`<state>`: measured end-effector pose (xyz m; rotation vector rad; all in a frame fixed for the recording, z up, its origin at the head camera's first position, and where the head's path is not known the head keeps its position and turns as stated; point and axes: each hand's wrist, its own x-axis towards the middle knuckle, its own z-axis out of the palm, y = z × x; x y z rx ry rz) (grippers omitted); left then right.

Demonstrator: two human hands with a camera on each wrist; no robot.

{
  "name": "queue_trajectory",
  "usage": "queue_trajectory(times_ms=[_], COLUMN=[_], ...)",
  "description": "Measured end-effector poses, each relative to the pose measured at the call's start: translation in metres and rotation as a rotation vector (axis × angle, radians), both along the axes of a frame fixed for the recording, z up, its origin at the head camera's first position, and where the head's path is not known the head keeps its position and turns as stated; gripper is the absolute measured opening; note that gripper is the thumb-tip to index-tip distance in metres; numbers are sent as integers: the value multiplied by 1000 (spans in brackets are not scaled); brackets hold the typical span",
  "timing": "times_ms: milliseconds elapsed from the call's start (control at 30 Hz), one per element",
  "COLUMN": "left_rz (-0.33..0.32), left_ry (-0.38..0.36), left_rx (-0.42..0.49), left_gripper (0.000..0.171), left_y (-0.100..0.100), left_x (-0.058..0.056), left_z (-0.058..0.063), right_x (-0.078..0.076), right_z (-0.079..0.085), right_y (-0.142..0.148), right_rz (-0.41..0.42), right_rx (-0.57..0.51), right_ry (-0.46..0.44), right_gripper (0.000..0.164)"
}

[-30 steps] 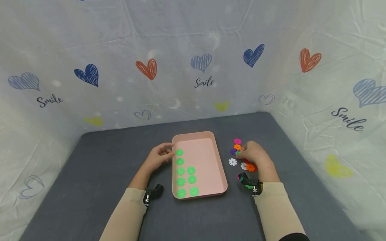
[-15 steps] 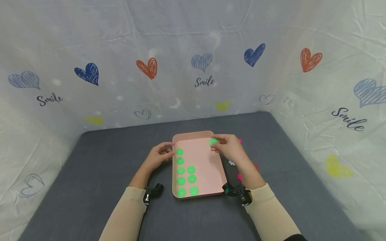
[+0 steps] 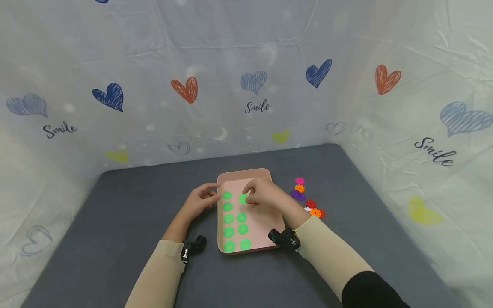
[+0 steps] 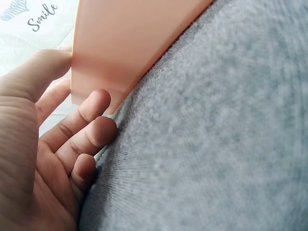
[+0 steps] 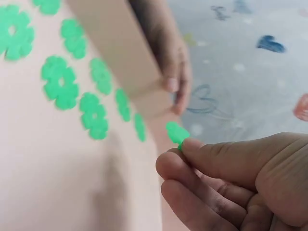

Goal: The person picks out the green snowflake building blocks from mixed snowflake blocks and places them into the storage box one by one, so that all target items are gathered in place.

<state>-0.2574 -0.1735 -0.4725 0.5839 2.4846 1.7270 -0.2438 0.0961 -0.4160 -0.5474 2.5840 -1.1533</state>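
My right hand [image 3: 262, 193] is over the pink tray [image 3: 265, 237], pinching a green flower-shaped disc [image 5: 176, 132] between thumb and forefinger. In the right wrist view this disc is tilted and held clear of the tray floor. Below it lie several matching green discs [image 3: 228, 218] in two columns along the tray's left half. My left hand [image 3: 198, 200] stays at the tray's left rim. Its thumb and forefinger touch the rim in the left wrist view, the other fingers [image 4: 102, 131] loosely bent beside the outer wall.
Right of the tray lies a loose group of flower-shaped discs: a pink one [image 3: 299, 181], orange ones [image 3: 299, 188], purple ones [image 3: 295, 194], red ones [image 3: 310, 204] and a white one partly covered. A grey cloth [image 3: 146, 209] covers the table; a heart-printed curtain [image 3: 219, 107] stands behind.
My right hand has picked up a green disc from the loose group and carried it left over the tray's second column. My left hand has kept its place at the rim.
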Motion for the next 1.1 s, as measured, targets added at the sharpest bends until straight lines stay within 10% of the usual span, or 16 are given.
queue_trajectory(times_ms=[533,700,1100], left_rz=[7,31,51], left_ry=[-21,-22,-1], left_rx=[-17,-29,-56], left_gripper=[45,46,45], left_y=[10,5,-7], left_x=[-10,-22,-22], left_z=[-17,-36,-31], right_x=[-9,-1,51], right_z=[-27,-12,0], right_y=[-10,18,120], right_rz=[-16,-17,-47], right_rx=[206,109,98], right_ry=[35,55,152], right_gripper=[12,23,13])
